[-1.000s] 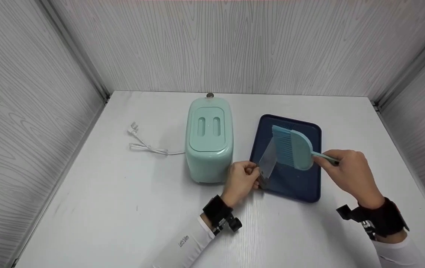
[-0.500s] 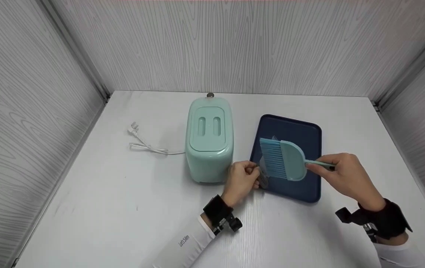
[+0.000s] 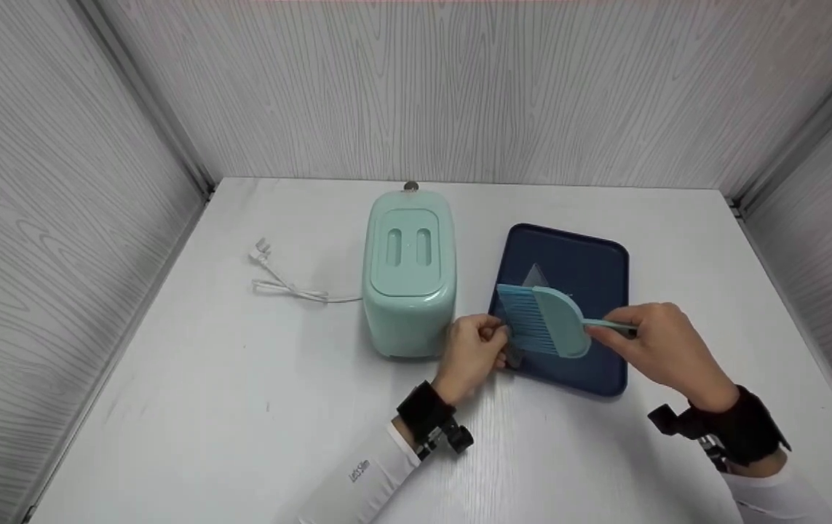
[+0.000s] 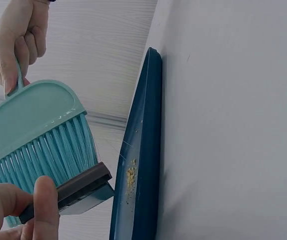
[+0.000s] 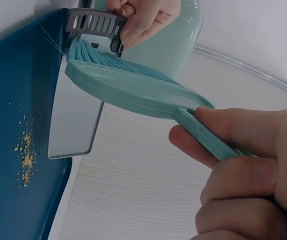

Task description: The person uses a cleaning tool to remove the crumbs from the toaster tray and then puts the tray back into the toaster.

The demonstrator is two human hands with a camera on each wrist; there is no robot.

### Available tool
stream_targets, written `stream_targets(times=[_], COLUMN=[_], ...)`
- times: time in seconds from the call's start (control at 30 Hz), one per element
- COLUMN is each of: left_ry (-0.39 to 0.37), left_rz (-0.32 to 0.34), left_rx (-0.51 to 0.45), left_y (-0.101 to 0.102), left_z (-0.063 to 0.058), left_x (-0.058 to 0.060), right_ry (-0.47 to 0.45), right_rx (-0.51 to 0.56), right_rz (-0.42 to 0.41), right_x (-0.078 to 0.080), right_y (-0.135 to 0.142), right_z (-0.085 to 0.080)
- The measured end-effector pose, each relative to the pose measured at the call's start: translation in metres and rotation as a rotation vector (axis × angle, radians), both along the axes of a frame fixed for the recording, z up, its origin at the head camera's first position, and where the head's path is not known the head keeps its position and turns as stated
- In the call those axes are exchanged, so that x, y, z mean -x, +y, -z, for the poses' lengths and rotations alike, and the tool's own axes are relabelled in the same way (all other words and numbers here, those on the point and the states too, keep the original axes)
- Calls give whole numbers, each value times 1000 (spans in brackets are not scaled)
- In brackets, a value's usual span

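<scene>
My left hand (image 3: 471,349) pinches the dark slotted end of a toaster's crumb tray (image 5: 74,122), a flat thin panel tilted over the blue tray (image 3: 590,372). My right hand (image 3: 667,351) grips the handle of a mint-green hand brush (image 3: 561,324). In the right wrist view the blue bristles (image 5: 101,56) lie against the crumb tray near its slotted end. Yellowish crumbs (image 5: 27,160) lie on the blue tray. From the head, the brush hides much of the crumb tray.
A mint-green toaster (image 3: 407,251) with its lid on stands just left of the left hand. Its white cord and plug (image 3: 292,289) lie on the table to the left. Grey wood-grain panels (image 3: 416,87) enclose the table at the back and sides.
My right hand has moved the brush left and toward me, along the crumb tray to its slotted end. The left hand keeps its place; the crumb tray's angle shifts slightly.
</scene>
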State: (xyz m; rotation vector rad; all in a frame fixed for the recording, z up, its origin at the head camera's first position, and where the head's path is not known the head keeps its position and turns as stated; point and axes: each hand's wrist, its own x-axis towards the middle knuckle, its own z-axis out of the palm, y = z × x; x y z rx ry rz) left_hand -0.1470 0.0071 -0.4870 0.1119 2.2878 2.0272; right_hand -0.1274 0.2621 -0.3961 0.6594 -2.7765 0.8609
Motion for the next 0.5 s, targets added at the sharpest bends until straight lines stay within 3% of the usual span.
stream_targets(times=[0.5], left_ry=[49], left_rz=[-4], left_rx=[-12], left_y=[0], left_z=[-1], left_x=[0], right_ry=[136], right_rx=[-92], right_rz=[5], right_x=[8], right_y=[-1], right_z=[4])
